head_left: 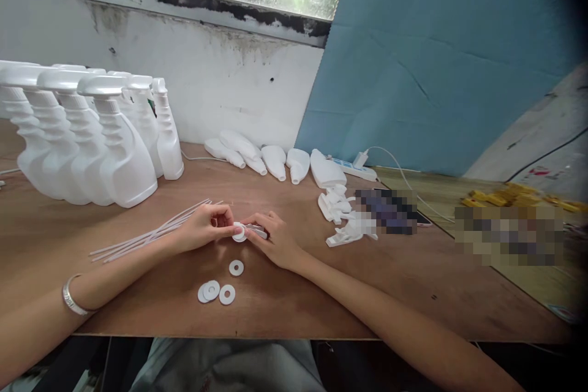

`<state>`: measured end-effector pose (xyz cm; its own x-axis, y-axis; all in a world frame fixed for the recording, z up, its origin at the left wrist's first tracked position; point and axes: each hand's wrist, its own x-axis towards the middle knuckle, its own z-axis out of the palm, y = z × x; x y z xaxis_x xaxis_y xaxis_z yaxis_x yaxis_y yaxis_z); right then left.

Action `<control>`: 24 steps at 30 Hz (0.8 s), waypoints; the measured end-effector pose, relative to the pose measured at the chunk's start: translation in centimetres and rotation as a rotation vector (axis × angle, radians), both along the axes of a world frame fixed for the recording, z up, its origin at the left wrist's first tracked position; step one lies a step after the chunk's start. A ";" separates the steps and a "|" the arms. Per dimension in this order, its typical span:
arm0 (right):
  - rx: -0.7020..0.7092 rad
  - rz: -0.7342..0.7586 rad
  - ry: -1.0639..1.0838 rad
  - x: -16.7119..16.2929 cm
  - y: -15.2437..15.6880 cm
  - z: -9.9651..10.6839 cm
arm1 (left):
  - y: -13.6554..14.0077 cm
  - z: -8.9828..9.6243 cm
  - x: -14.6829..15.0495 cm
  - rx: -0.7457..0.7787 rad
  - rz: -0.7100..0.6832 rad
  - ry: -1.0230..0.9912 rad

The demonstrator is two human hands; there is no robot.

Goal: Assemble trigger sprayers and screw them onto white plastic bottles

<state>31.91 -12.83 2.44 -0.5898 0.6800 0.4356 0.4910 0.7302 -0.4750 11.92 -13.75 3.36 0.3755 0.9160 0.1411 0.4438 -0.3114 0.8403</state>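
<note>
Over the middle of the table, my left hand (210, 225) pinches a white ring washer (239, 234) between thumb and fingertips. My right hand (278, 242) meets it from the other side, its fingers closed on a white spray trigger head (258, 231), mostly hidden by the hand. Washer and spray head touch or nearly touch; I cannot tell whether the washer sits around its neck. Below the hands lie several loose washers (227, 294), two of them overlapping. A bundle of thin white tubes (147, 234) passes behind my left wrist.
Assembled white spray bottles (126, 159) stand upright at the left. Several bottles without heads (274, 162) lie along the wall. More spray trigger heads (351, 228) are piled right of my hands, before a power strip (356, 168) and a blurred phone. Yellow items (509, 196) lie far right.
</note>
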 end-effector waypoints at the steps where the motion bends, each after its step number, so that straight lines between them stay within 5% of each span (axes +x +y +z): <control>1: -0.021 0.009 0.015 0.0 0.1 0.1 | -0.1 0.1 0.1 0.005 0.010 0.004; 17: -0.075 0.254 -0.091 1.6 0.6 0.3 | -0.5 0.3 0.5 0.059 0.022 0.120; 24: -0.017 0.183 -0.073 1.5 0.4 -0.2 | -0.7 0.7 0.6 0.076 0.013 0.121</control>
